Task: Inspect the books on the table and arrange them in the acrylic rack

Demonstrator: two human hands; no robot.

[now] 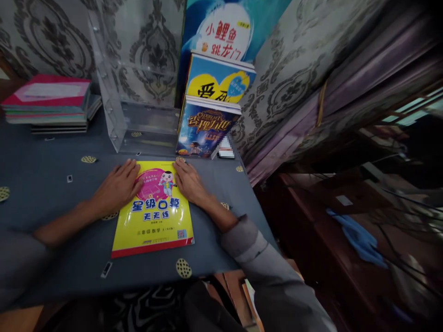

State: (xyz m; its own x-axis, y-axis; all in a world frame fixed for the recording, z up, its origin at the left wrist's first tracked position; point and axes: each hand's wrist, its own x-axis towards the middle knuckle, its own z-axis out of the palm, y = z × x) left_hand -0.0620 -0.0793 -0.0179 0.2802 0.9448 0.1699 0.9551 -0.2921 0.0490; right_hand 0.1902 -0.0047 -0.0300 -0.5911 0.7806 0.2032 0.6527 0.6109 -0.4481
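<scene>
A yellow workbook (152,216) with a red bottom strip, a pink oval and a cartoon figure lies face up on the cloth-covered table. My left hand (119,186) rests along its upper left edge, fingers stretched forward and thumb over the cover. On the opposite side, my right hand (191,182) lies flat against the upper right edge, its fingertips near the top corner. Both hands touch the book, and neither wraps round it. Just beyond them stands a clear plastic rack (148,124), with a dark blue book (207,129) upright at its right side.
Behind the blue book stand a blue-and-yellow book (221,78) and a taller teal book (224,27). A stack of books with a red top (48,92) sits at the back left. Patterned curtain (284,83) hangs behind. Right of the table, a blue cloth (360,237) lies on dark furniture.
</scene>
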